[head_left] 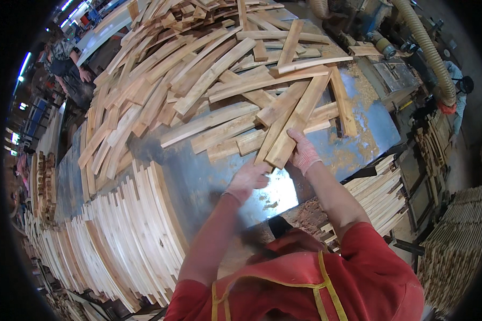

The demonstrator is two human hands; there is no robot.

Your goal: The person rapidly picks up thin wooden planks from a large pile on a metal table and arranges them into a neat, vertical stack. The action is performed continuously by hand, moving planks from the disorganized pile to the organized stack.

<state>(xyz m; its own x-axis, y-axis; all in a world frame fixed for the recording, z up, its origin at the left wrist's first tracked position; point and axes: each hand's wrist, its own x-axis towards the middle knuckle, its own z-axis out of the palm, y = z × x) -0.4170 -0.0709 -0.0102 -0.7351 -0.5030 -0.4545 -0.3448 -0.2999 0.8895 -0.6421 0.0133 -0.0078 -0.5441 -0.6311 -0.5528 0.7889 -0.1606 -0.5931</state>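
Observation:
Two long wooden boards lie side by side at the front of the pile, pointing towards me. My right hand (304, 151), in a pale reddish glove, grips the near end of the right-hand wooden board (293, 134), thumb on top. My left hand (250, 179) is at the near end of the left-hand board (270, 145), its fingers partly hidden under the wood. Beyond them a large heap of loose wooden boards (217, 76) covers much of the metal-topped table (184, 172).
Neatly ranked pale boards (124, 232) stand at the left. More stacked strips (379, 196) lie below the table's right edge, with a tall stack (458, 240) beyond. A ribbed hose (425, 44) hangs over machinery at the upper right. One person (66, 66) stands at the upper left, another (458, 92) at the far right.

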